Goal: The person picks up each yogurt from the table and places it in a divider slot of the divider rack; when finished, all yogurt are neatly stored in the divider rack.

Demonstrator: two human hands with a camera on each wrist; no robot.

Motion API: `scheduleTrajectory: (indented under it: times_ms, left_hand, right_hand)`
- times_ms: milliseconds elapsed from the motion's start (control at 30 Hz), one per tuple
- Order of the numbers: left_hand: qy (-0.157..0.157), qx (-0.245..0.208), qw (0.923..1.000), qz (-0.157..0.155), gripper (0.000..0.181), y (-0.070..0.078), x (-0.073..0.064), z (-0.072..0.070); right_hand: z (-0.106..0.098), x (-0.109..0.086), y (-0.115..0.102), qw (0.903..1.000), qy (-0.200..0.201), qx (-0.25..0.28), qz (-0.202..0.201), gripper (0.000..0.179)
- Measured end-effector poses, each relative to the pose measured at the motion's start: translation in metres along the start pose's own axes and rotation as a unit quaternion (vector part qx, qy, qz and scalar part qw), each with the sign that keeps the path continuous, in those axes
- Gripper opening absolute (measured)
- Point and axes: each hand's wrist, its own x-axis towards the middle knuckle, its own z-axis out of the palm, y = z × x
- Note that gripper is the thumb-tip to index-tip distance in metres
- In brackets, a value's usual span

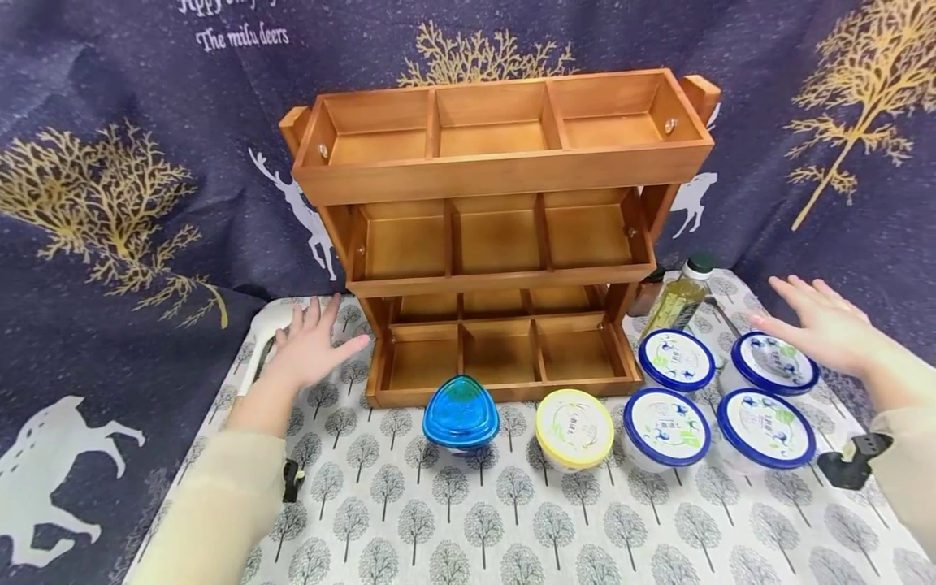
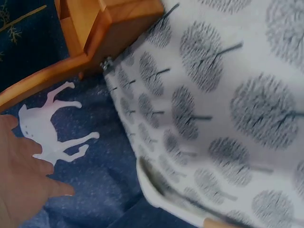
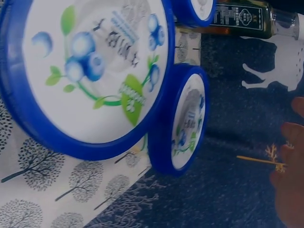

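My left hand hovers with spread fingers left of the wooden rack, near a white ladle-like utensil lying at the table's left edge. Nothing is in that hand. On the other side my right hand, also spread and holding nothing, is above and beside the tubs with blue lids. The three-tier wooden rack stands at the back, its compartments bare. In front of it sit a blue triangular-lidded container and a yellow-lidded tub.
Behind the blue-lidded tubs, a bottle of yellowish liquid with a dark green cap stands beside the rack. A dark jar is partly hidden there. Dark blue cloth hangs behind the table, which has a tree-print cover.
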Motion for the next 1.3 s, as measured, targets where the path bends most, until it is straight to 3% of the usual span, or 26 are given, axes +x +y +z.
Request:
scheduleTrajectory:
  times_ms: [233,400,733,933,1300]
  left_hand:
    - [0.006,-0.06,0.9981,0.004,0.094,-0.001,-0.003,0.027]
    - [0.006,-0.108,0.9942,0.003,0.091,0.0,-0.002,0.049]
    - [0.026,-0.223,0.9745,0.011,0.088,0.003,-0.003,0.085]
    - [0.037,-0.244,0.969,0.015,0.082,0.004,-0.002,0.104]
    - [0.026,-0.243,0.9695,-0.018,0.081,0.003,-0.003,0.123]
  right_hand:
    - [0.005,-0.008,0.011,0.999,0.005,0.041,-0.018,0.079]
    - [0.011,-0.015,0.014,0.9983,0.011,0.057,-0.002,0.081]
    - [0.021,-0.02,0.023,0.9959,0.001,0.084,0.034,0.087]
    - [0.03,-0.026,0.032,0.9949,-0.009,0.084,0.056,0.092]
    - [0.054,-0.029,0.049,0.9896,-0.022,0.129,0.059,0.094]
